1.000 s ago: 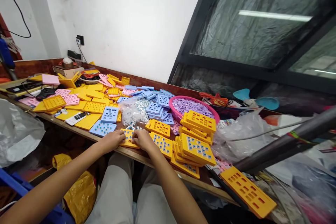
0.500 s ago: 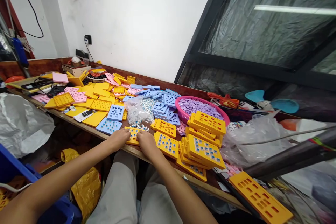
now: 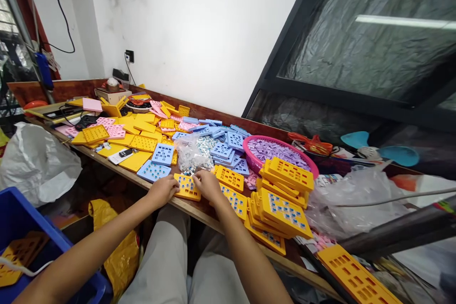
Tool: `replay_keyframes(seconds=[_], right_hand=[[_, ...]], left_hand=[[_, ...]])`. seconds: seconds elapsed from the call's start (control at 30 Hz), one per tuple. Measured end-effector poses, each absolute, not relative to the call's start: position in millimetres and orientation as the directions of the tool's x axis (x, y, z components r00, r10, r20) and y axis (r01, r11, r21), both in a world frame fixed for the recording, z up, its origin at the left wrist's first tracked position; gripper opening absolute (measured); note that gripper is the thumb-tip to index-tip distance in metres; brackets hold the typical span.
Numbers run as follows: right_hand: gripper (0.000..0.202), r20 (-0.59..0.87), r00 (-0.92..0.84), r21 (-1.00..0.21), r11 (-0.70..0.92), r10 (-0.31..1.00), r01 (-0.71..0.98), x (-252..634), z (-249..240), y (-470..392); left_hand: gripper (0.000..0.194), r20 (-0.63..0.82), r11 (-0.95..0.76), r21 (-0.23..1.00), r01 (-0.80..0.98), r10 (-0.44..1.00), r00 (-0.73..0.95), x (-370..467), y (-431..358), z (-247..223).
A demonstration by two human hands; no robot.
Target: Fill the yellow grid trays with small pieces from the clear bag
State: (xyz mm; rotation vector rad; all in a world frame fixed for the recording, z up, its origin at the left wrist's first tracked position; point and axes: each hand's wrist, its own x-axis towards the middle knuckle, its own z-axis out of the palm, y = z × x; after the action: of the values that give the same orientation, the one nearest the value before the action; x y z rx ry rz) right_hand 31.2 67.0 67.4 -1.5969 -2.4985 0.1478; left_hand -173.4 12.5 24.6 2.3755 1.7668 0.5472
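Between my hands, at the table's front edge, lies a yellow slotted board (image 3: 187, 187) with small blue and white pieces in some slots. My left hand (image 3: 164, 191) holds the board's left edge. At its upper right corner is my right hand (image 3: 207, 184), fingertips pinched together; whatever they hold is too small to make out. Loose blue and white pieces (image 3: 204, 145) are heaped just behind, partly in a clear plastic bag (image 3: 188, 153). A filled blue board (image 3: 154, 171) rests left of my hands, and a filled yellow board (image 3: 235, 201) lies to the right.
Stacked yellow boards (image 3: 283, 209) stand at the right, before a pink basket (image 3: 249, 157) of purple pieces. Yellow, pink and blue boards cover the table's left and back. A blue bin (image 3: 32, 213) is at lower left. A dark bar (image 3: 402, 223) crosses the right side.
My right hand has lifted off the board's middle and drawn toward its upper right corner, uncovering more of the board. The camera view has shifted slightly left.
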Motion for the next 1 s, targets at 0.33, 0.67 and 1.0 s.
replay_keyframes(seconds=[0.33,0.67,1.0], right_hand=[[0.022,0.075,-0.245,-0.252,0.256,0.967,0.933,-2.6,55.6,146.6],[0.021,0.185,-0.393,-0.623,0.416,0.901,0.662,31.7,56.5,125.6],[0.031,0.347,-0.401,-0.904,0.416,0.848,0.097,45.9,38.5,39.3]], left_hand=[[0.021,0.076,-0.384,0.108,0.917,0.923,0.378,-145.5,29.7,39.7],[0.017,0.064,-0.399,0.148,0.905,0.917,0.393,-165.4,30.7,37.5],[0.011,0.106,-0.4,0.264,0.878,0.916,0.386,-172.5,35.1,40.2]])
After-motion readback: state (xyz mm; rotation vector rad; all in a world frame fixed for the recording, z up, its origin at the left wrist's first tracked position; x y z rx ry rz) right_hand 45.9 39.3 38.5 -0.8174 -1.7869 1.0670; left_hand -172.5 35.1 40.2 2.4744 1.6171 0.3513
